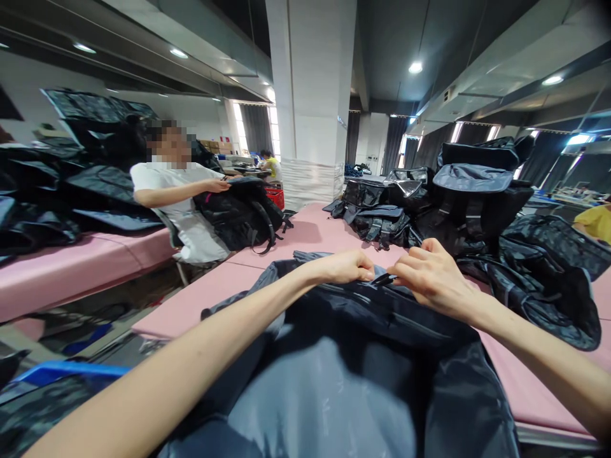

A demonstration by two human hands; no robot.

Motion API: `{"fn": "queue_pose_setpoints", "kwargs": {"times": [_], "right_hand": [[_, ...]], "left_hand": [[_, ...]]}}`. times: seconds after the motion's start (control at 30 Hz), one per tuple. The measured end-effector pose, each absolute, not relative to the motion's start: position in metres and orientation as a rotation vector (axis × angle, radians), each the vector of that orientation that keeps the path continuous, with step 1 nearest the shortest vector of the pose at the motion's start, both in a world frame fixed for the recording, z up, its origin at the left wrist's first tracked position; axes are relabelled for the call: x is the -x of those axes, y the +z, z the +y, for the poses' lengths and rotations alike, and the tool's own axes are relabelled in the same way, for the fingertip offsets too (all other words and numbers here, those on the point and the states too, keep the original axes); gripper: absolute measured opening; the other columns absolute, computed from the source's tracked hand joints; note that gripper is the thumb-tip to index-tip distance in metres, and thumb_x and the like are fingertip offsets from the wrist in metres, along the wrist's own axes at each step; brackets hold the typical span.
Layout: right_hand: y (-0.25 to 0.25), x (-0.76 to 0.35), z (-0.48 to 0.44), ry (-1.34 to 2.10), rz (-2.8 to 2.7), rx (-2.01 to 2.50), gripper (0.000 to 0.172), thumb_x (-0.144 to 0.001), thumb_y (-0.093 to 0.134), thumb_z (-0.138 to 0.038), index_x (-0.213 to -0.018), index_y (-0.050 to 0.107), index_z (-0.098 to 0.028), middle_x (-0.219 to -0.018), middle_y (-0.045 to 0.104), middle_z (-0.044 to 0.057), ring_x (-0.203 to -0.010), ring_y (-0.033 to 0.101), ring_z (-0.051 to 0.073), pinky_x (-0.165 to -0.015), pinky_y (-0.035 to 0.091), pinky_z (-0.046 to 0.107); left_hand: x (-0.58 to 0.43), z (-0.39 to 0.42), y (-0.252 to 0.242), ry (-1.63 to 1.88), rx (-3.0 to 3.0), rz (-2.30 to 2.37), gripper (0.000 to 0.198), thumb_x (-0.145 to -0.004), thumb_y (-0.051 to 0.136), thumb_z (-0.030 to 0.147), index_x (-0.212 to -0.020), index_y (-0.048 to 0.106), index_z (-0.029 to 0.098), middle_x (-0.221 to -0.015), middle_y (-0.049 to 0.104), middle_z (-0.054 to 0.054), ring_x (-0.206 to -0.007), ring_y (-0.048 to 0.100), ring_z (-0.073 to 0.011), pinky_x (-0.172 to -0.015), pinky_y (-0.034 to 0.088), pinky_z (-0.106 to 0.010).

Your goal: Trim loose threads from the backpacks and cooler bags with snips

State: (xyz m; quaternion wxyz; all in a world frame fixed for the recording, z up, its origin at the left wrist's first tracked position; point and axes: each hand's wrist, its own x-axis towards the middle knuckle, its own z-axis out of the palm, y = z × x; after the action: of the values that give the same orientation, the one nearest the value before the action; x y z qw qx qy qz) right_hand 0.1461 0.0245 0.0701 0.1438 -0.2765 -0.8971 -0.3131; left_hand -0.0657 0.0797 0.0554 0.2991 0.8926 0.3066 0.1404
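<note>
A large dark bag (329,394) lies wide open in front of me, its grey-blue lining showing. At its far edge my left hand (348,267) is closed, gripping the bag's rim near a seam. Just to the right, my right hand (427,273) pinches a short black strip (382,280) at the same edge, with knuckles raised. Whether the strip is a zip end or a strap, I cannot tell. A small gap separates the two hands. My fingertips are partly hidden by the hands themselves.
Pink-covered tables (315,226) run ahead and to the left. Black bags (472,197) are piled at the right, more (95,191) at the left. Across the table a seated person in white (162,184) handles a black backpack (238,216). A white pillar (312,95) stands ahead.
</note>
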Motion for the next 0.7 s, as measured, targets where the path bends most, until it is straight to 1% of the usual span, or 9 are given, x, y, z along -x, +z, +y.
{"fn": "queue_pose_setpoints", "kwargs": {"times": [0.07, 0.23, 0.33, 0.43, 0.53, 0.6, 0.7], "right_hand": [[0.07, -0.146, 0.025, -0.888, -2.595, 0.784, 0.02, -0.089, 0.043, -0.024, -0.08, 0.059, -0.018, -0.067, 0.059, 0.002, -0.065, 0.043, 0.014, -0.07, 0.022, 0.033], [0.068, -0.152, 0.033, -0.602, -2.646, 0.717, 0.015, -0.089, 0.047, -0.028, -0.088, 0.059, -0.02, -0.071, 0.06, 0.0, -0.067, 0.046, 0.012, -0.071, 0.024, 0.03], [0.067, -0.149, 0.036, -0.53, -2.652, 0.743, 0.014, -0.088, 0.048, -0.028, -0.09, 0.06, -0.021, -0.072, 0.06, 0.0, -0.067, 0.047, 0.012, -0.069, 0.024, 0.029], [0.067, -0.138, 0.035, -0.572, -2.645, 0.806, 0.016, -0.089, 0.046, -0.029, -0.09, 0.06, -0.02, -0.074, 0.06, 0.002, -0.067, 0.047, 0.014, -0.068, 0.025, 0.029], [0.068, -0.129, 0.034, -0.671, -2.644, 0.826, 0.019, -0.09, 0.043, -0.029, -0.089, 0.058, -0.018, -0.077, 0.059, 0.004, -0.069, 0.046, 0.015, -0.069, 0.025, 0.03], [0.069, -0.125, 0.035, -0.723, -2.637, 0.816, 0.019, -0.09, 0.042, -0.028, -0.087, 0.058, -0.018, -0.076, 0.058, 0.004, -0.069, 0.045, 0.015, -0.07, 0.025, 0.03], [0.069, -0.124, 0.038, -0.763, -2.622, 0.778, 0.019, -0.09, 0.043, -0.026, -0.085, 0.059, -0.018, -0.075, 0.058, 0.004, -0.068, 0.044, 0.014, -0.07, 0.025, 0.03]], "left_hand": [[0.066, 0.076, 0.057, 0.364, -2.371, 0.813, 0.023, -0.073, 0.044, 0.035, -0.063, 0.044, 0.015, -0.059, 0.035, 0.003, -0.056, 0.03, -0.0095, -0.053, 0.025, -0.022], [0.065, 0.07, 0.061, 0.337, -2.377, 0.797, 0.02, -0.074, 0.044, 0.031, -0.064, 0.046, 0.014, -0.059, 0.037, 0.003, -0.056, 0.033, -0.0093, -0.054, 0.027, -0.021], [0.066, 0.07, 0.062, 0.339, -2.41, 0.781, 0.02, -0.076, 0.043, 0.028, -0.063, 0.047, 0.013, -0.06, 0.039, 0.003, -0.056, 0.035, -0.0089, -0.055, 0.029, -0.021], [0.073, 0.066, 0.064, 0.38, -2.475, 0.811, 0.014, -0.077, 0.044, 0.021, -0.07, 0.054, 0.013, -0.064, 0.048, 0.002, -0.06, 0.043, -0.0099, -0.06, 0.034, -0.02], [0.085, 0.049, 0.061, 0.64, -2.608, 1.062, 0.012, -0.075, 0.05, 0.013, -0.082, 0.059, 0.014, -0.078, 0.058, -0.001, -0.073, 0.052, -0.0136, -0.069, 0.038, -0.022], [0.092, 0.033, 0.054, 0.812, -2.674, 1.307, 0.01, -0.075, 0.053, 0.012, -0.082, 0.06, 0.015, -0.081, 0.06, -0.002, -0.076, 0.054, -0.0154, -0.07, 0.039, -0.024], [0.095, 0.015, 0.038, 0.866, -2.713, 1.446, 0.009, -0.078, 0.054, 0.011, -0.083, 0.059, 0.016, -0.082, 0.061, -0.003, -0.075, 0.056, -0.0159, -0.07, 0.041, -0.026]]}}
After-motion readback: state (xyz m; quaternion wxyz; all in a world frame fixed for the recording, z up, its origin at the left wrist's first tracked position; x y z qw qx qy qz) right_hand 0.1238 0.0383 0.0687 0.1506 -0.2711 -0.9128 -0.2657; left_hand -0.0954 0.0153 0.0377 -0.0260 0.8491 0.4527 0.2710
